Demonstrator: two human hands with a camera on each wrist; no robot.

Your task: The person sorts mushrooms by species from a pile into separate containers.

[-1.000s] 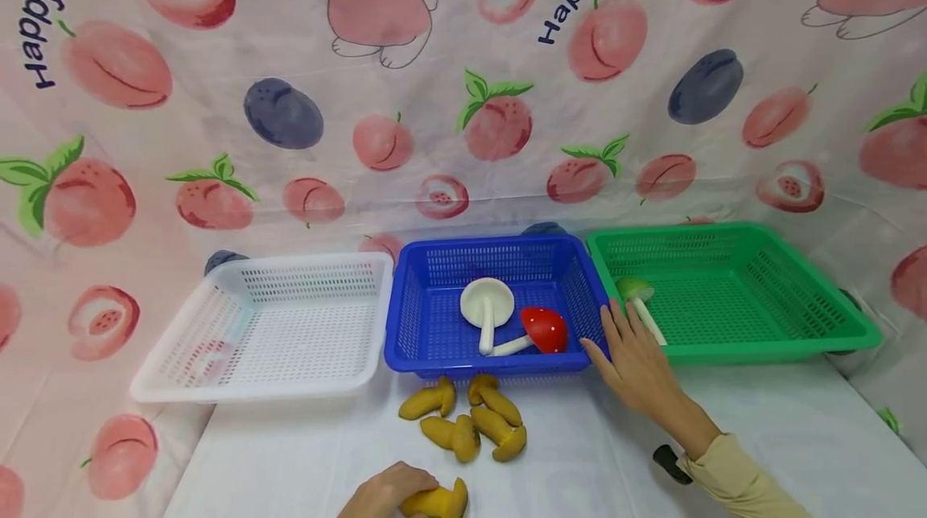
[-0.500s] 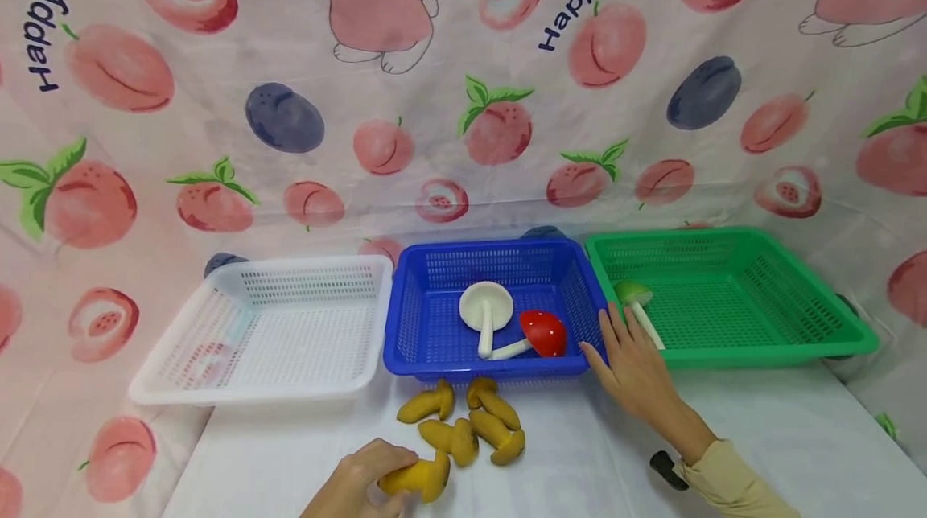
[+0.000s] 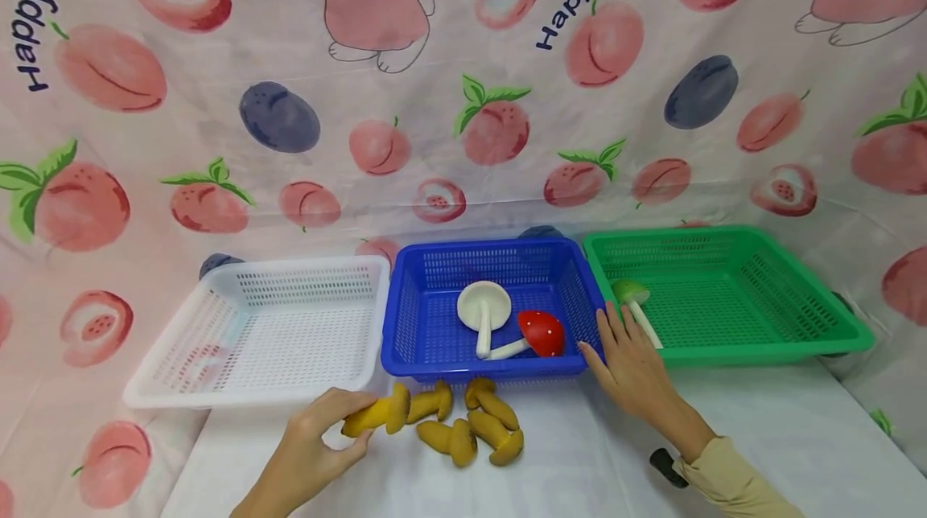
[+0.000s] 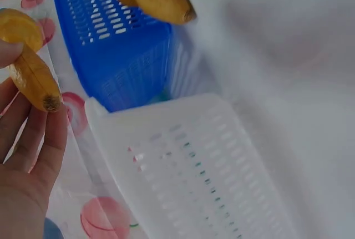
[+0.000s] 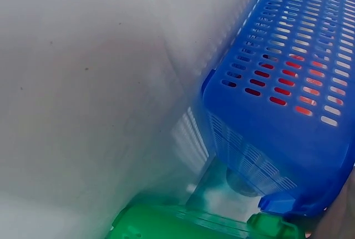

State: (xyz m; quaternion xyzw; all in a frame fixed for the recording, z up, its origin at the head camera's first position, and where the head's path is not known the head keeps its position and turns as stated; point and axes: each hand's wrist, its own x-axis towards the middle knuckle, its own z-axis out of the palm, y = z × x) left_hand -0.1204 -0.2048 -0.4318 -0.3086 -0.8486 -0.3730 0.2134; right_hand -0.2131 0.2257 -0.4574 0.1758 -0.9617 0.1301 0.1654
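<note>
My left hand (image 3: pixel 311 441) pinches a yellow-brown toy mushroom (image 3: pixel 369 416) between thumb and fingers, near the front of the white basket (image 3: pixel 253 399). In the left wrist view the held mushroom (image 4: pixel 36 81) has its stem tip toward the fingers, with the thumb over it. Several similar brown mushrooms (image 3: pixel 498 439) lie on the white cloth before the blue basket (image 3: pixel 485 367). My right hand (image 3: pixel 632 365) lies with fingers straight over the adjoining rims of the blue basket and the green basket (image 3: pixel 768 353); only a sliver of it shows in the right wrist view.
Inside the blue basket are a white mushroom (image 3: pixel 484 309) and a red spotted mushroom (image 3: pixel 541 333). A green-capped mushroom (image 3: pixel 632 293) leans at the green basket's left side. Behind the row of baskets hangs a fruit-print cloth (image 3: pixel 434 140). A dark object (image 3: pixel 668 467) sits by the right sleeve.
My left hand has carried the mushroom up from the front of the table, forward and left toward the white basket. The right hand stays on the rims.
</note>
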